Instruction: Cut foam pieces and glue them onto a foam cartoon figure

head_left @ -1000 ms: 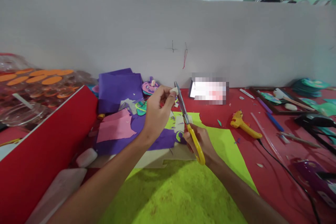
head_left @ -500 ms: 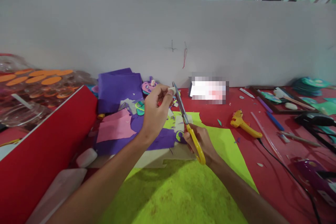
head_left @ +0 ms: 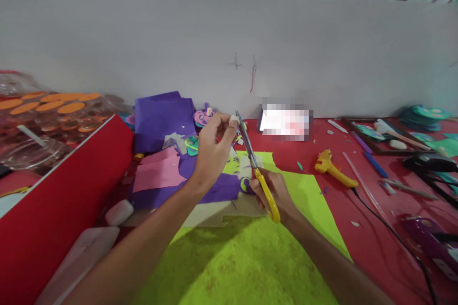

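A small off-white piece (head_left: 234, 118) is pinched between the thumb and fingers of my left hand (head_left: 216, 145), raised over the table. My right hand (head_left: 274, 190) is wrapped round the yellow handles of a pair of scissors (head_left: 265, 190). The blades point up and away, their tips right beside the small piece. Whether they touch it I cannot tell. Beneath my hands lie purple sheets (head_left: 220, 189), a pink sheet (head_left: 157, 174), small scraps and a large yellow-green sheet (head_left: 222, 262).
A yellow glue gun (head_left: 334, 171) with a black cord lies to the right, near a blue pen (head_left: 375, 165) and a dark tray (head_left: 379, 152). A lit phone (head_left: 284, 123) leans at the back wall. On the left stands a red panel (head_left: 71, 190) beside orange-topped cups (head_left: 53, 107).
Both hands hold nearly the same pose. The small piece shows slightly less above my left fingertips, and the whole view has shifted very slightly.
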{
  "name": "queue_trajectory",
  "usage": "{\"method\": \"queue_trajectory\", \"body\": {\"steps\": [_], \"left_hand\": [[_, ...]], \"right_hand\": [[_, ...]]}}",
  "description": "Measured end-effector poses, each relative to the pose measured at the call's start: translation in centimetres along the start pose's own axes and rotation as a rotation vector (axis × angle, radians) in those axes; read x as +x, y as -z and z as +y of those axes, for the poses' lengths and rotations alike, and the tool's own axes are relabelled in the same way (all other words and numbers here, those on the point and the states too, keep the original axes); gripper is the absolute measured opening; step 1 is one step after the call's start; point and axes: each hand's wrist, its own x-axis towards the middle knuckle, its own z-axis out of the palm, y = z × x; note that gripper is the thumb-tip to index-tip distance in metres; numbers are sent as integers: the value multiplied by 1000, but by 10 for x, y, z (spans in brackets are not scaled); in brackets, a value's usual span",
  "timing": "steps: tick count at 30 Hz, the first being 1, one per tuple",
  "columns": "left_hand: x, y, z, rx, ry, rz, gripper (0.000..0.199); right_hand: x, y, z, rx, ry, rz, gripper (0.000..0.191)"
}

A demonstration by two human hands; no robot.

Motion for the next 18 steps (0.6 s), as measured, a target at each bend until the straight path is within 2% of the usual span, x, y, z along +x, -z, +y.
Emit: {"method": "queue_trajectory", "body": {"steps": [18], "left_hand": [[2, 2, 2, 22, 0, 76, 28]], "right_hand": [[-1, 1, -6, -10, -23, 4, 52]]}}
